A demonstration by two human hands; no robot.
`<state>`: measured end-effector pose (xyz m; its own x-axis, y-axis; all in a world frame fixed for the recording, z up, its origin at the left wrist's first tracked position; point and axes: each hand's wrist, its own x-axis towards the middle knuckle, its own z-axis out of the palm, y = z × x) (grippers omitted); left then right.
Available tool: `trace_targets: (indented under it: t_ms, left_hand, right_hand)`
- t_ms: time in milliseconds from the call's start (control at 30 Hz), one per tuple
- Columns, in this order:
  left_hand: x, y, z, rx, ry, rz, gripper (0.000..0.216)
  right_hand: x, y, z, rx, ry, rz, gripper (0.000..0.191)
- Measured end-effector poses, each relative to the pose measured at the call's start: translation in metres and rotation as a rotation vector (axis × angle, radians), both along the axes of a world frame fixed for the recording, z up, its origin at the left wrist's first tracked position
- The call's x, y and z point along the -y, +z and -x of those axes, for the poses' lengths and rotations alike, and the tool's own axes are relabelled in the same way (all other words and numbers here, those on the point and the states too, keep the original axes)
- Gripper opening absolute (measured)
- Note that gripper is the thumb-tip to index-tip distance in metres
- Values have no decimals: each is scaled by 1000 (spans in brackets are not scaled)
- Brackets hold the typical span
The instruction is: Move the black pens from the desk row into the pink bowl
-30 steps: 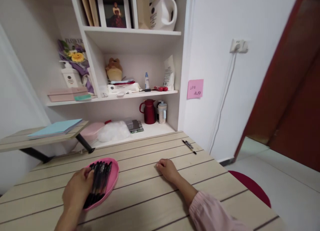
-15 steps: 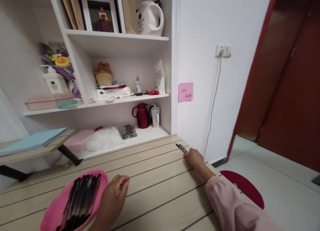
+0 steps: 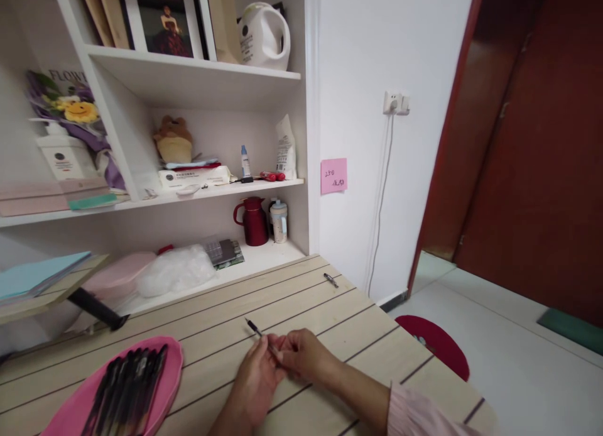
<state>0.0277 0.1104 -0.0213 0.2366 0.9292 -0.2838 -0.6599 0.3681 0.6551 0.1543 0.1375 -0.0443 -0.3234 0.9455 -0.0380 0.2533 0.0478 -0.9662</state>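
Observation:
My left hand [image 3: 257, 382] and my right hand [image 3: 308, 357] meet above the striped wooden table [image 3: 217, 326]. Between them is a slim pen [image 3: 255, 327], its dark pointed end angled up and to the left, away from me. The fingers of both hands close around its rear part, which they partly hide. Farther back, near the table's right edge, lies a short black piece with a clear clip that looks like a pen cap [image 3: 330, 280]. At the left, a pink oval tray [image 3: 175, 367] holds several black-capped pens [image 3: 129, 386] lying side by side.
Behind the table stands a white shelf unit [image 3: 198, 62] with a red jug [image 3: 255, 221] and a light cup [image 3: 279, 222]. A small raised stand [image 3: 89, 266] with blue papers [image 3: 42, 276] is at the left. A red round stool [image 3: 438, 348] sits at the right.
My right hand has come back from the table's far right with a pen, leaving the short black piece behind. My left hand has moved right and now holds the pen too. The view has turned right.

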Motion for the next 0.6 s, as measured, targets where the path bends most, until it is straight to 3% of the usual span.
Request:
trace_targets:
  t_ms: [67,100,200,267,400,600]
  left_hand:
    - [3,0,3,29,28,34,10]
    - [4,0,5,22,56,52,10]
    - [7,0,9,-41,110,60,11]
    - [8,-1,10,-75,113,43,14]
    - [8,-5,8,-106,78,-9,23]
    - [4,-10,5,-219,51,-63,33]
  right_hand:
    - [-8,4,-15,73,-18,-55,21]
    - [-16,8,-29,155,-95,-110,20]
    - [-50,22,-84,500,-561,-273,12]
    - [-70,27,-117,573,-690,-268,8]
    - [-91,21,-147,650,-767,-241,13]
    - [-104,9,-141,693,-769,-210,11]
